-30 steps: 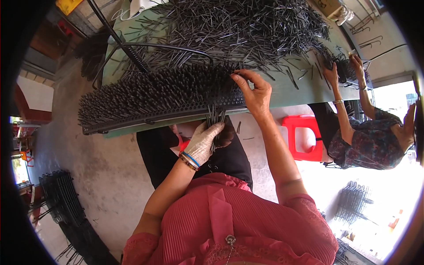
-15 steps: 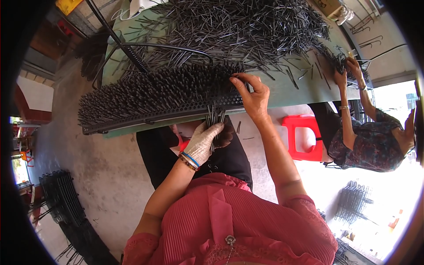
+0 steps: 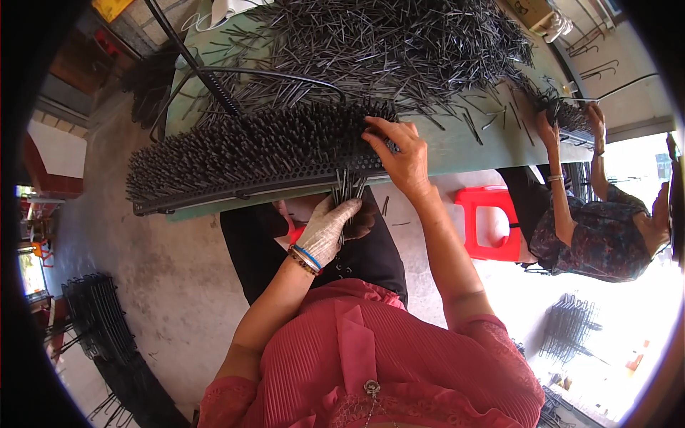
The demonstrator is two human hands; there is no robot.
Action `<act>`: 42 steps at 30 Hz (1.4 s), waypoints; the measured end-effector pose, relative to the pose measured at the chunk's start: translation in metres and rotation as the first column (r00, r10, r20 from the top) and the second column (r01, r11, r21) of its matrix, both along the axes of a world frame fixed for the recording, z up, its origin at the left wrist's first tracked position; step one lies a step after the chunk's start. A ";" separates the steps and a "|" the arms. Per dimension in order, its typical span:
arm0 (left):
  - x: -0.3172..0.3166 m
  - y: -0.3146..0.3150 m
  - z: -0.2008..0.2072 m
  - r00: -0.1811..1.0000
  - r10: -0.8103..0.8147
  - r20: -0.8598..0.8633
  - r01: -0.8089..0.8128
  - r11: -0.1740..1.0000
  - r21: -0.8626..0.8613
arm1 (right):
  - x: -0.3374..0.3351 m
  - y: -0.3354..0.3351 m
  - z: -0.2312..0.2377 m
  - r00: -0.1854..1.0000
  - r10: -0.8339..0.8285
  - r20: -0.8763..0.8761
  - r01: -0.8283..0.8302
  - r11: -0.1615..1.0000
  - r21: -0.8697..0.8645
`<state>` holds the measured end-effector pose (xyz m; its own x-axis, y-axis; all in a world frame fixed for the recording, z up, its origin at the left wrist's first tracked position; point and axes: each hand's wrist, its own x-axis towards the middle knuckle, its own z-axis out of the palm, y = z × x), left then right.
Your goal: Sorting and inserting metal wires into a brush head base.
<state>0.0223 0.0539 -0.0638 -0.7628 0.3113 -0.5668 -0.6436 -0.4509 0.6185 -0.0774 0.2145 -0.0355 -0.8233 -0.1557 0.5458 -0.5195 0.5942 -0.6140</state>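
Head view: gloved left hand (image 3: 332, 225) grips black rods (image 3: 344, 187) (loosened, they might spill) near tabletop edge (image 3: 449, 165); right hand (image 3: 407, 160) curled, hold unclear.

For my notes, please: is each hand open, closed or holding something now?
Left hand: closed around a bunch of dark sticks.
Right hand: fingers bent over the black tray; grip cannot be told.

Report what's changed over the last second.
The right hand has shifted left and slightly toward the person over the perforated tray. The co-worker's hands have moved rightward. The gloved left hand still grips its sticks; the tray stays put.
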 end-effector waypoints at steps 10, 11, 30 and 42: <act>0.001 0.000 -0.003 0.997 -0.063 -0.039 0.064 0.998 0.024 | -0.001 -0.002 -0.007 0.964 0.171 -0.204 -0.136 0.975 0.175; 0.001 0.000 -0.003 0.997 -0.063 -0.040 0.064 0.998 0.024 | -0.001 -0.003 -0.007 0.968 0.153 -0.199 -0.120 0.979 0.167; 0.000 0.003 0.002 1.000 0.026 -0.008 -0.026 1.000 0.015 | -0.002 -0.006 -0.008 0.951 0.041 -0.305 0.016 0.983 0.181; 0.001 0.005 0.008 0.996 0.066 -0.067 -0.066 0.998 -0.006 | 0.038 -0.002 0.014 0.965 0.014 0.263 0.026 0.988 -0.149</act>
